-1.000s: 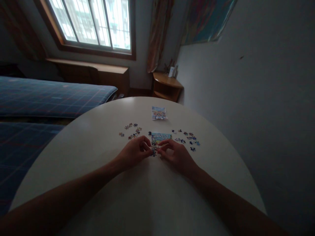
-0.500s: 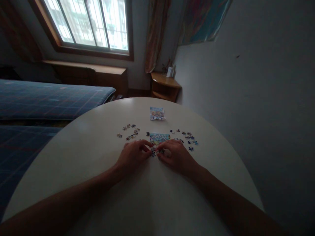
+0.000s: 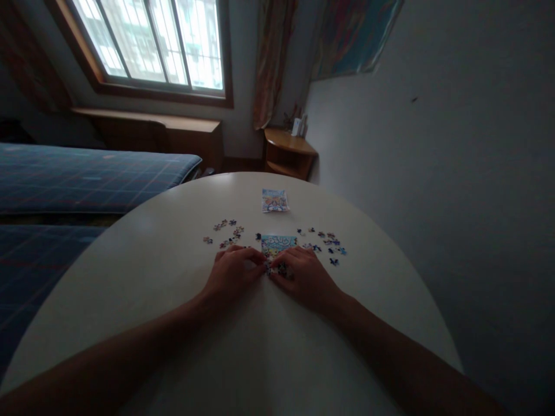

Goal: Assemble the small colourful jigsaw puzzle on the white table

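Note:
My left hand [image 3: 236, 268] and my right hand [image 3: 306, 274] meet at the middle of the white round table [image 3: 260, 352]. Between their fingertips lie some small jigsaw puzzle pieces [image 3: 282, 270], partly covered by my fingers. Thumb and fingers of my left hand close on the left edge of these pieces. My right hand pinches at them from the other side. Just beyond the hands is a colourful printed picture card [image 3: 278, 240], its near part hidden by my right hand.
Loose puzzle pieces lie left [image 3: 237, 232] and right [image 3: 332, 240] of the card. Farther back on the table is a printed packet [image 3: 274, 200]. A plaid mattress [image 3: 95, 179] stands at the left, a wooden corner stand [image 3: 289, 141] behind, and a wall along the right.
My fingertips have drawn closer together over the puzzle pieces, my right hand shifting slightly left. The whole view has moved a little; the loose pieces and packet lie as before.

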`<state>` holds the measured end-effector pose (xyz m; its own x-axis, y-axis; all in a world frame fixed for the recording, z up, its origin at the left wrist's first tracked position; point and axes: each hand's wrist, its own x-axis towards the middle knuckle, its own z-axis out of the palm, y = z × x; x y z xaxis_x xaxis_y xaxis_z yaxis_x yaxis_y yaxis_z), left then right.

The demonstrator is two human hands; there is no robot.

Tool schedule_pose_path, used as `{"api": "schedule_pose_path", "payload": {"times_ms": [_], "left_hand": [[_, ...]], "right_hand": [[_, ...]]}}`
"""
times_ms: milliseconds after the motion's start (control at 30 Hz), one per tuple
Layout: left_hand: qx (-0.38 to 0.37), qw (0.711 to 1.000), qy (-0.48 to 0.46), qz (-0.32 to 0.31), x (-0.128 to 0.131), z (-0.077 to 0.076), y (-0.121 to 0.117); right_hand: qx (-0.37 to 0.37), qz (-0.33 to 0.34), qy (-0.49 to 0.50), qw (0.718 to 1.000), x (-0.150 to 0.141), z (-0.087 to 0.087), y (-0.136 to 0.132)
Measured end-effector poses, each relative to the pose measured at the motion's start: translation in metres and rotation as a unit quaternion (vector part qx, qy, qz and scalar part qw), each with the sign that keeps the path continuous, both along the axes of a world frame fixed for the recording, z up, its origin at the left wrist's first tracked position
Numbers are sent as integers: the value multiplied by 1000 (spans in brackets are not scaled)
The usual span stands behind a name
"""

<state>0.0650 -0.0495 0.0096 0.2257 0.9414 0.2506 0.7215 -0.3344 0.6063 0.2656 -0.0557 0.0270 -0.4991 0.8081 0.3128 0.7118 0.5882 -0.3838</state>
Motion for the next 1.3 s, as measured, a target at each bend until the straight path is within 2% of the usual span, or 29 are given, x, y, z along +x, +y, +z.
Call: {"api": "schedule_pose_path", "payload": {"times_ms": [433,500,567,667,767,1033,1300], "left_hand": [[28,998,57,6,0,1,0],[52,996,69,-20,-3,-1,0],[89,989,82,-80,-9,-1,1],[142,964,121,-191,-17,3,1],[170,937,171,-254,-22,9,1],[190,908,233,-292,-25,17,-2],[150,913,190,-327,-35,14,10]], "right_hand": [[0,-3,14,1000,-3,-4,1],[-4,-8,21,1000,-3,-4,1],[-10,-13,27,1000,-2,-3,1],[-12,-12,29,999,-1,-2,1],[-6,-1,26,1000,0,-2,1],[28,22,-17,999,5,-6,1],[39,36,-44,998,7,-4,-1]]}}
